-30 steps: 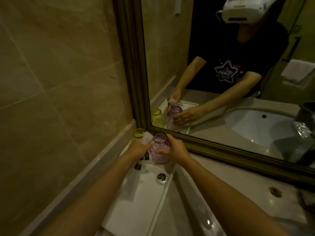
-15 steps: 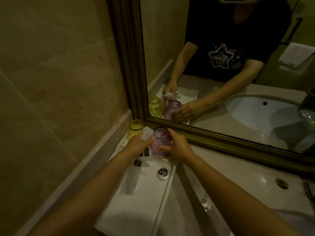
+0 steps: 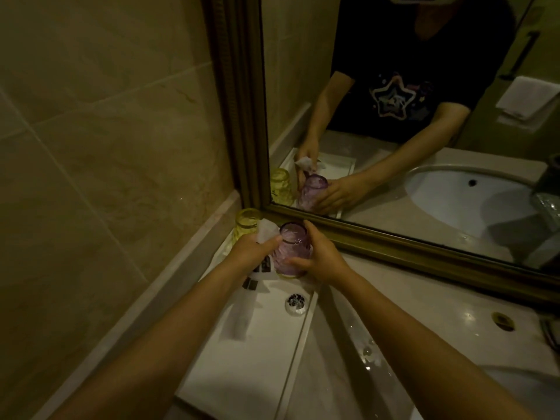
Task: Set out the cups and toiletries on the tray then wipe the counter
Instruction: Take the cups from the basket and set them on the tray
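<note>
A purple glass cup (image 3: pixel 292 250) stands upside down at the far end of the white tray (image 3: pixel 257 353), close to the mirror. My right hand (image 3: pixel 321 256) grips its right side. My left hand (image 3: pixel 253 250) touches its left side and pinches a white tissue (image 3: pixel 266 231). A yellow glass cup (image 3: pixel 246 224) stands in the tray's far left corner, just behind the tissue. White sachets with dark labels (image 3: pixel 257 275) lie partly under my left hand. A small round packet (image 3: pixel 295 303) lies on the tray nearer to me.
The mirror's dark wooden frame (image 3: pixel 394 241) runs right behind the cups. A tiled wall (image 3: pixel 106 147) borders the tray on the left. The beige counter (image 3: pixel 409 313) extends right, with water drops, a round hole (image 3: pixel 503 321) and the sink's rim (image 3: pixel 515 371).
The view has tilted slightly downward. Both hands stay on the purple cup, which sits a little lower on the tray than before.
</note>
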The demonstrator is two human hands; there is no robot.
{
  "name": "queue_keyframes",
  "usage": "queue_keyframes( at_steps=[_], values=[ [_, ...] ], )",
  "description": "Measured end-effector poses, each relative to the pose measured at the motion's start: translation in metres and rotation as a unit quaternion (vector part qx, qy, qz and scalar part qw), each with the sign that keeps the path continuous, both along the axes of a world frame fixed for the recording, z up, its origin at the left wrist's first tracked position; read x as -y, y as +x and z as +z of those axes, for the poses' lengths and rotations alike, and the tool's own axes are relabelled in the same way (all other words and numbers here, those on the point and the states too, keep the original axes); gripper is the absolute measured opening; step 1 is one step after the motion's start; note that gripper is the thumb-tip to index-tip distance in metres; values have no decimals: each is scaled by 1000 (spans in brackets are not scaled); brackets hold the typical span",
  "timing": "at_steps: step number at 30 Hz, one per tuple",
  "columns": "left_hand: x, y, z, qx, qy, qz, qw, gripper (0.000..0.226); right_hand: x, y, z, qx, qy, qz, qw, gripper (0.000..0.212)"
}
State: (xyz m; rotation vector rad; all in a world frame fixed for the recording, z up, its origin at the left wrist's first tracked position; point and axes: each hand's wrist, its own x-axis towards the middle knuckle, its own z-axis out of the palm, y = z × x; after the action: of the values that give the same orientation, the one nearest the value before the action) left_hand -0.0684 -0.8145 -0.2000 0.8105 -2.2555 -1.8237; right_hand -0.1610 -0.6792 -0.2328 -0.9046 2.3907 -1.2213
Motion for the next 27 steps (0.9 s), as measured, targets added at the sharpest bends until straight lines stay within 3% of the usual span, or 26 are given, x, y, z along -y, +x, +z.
queue_keyframes(
  at_steps=[2,4,7,11,16,20,23,27],
  values=[
    [0,7,8,-28,10,5,1000,23,-5,5,14,3,-43,-36,998,81],
    [2,17,15,-50,5,-7,999,15,-9,14,33,-58,-95,-84,990,53],
    [-2,33,29,-75,-7,-39,996,12,-9,33,70,-132,-110,-43,984,26],
    [-12,53,50,-73,15,-78,994,14,-5,59,107,-84,-93,43,991,20],
    [-20,86,78,-59,70,-134,987,25,-11,81,131,-24,-97,29,995,14],
    [-13,116,86,-42,144,-116,982,39,-16,104,134,56,-92,24,994,19],
    [-11,135,82,-11,161,-118,980,30,-19,116,127,112,-96,12,989,15],
    [-16,151,64,32,147,-119,981,19,-23,122,106,114,-55,9,992,13]
  ],
)
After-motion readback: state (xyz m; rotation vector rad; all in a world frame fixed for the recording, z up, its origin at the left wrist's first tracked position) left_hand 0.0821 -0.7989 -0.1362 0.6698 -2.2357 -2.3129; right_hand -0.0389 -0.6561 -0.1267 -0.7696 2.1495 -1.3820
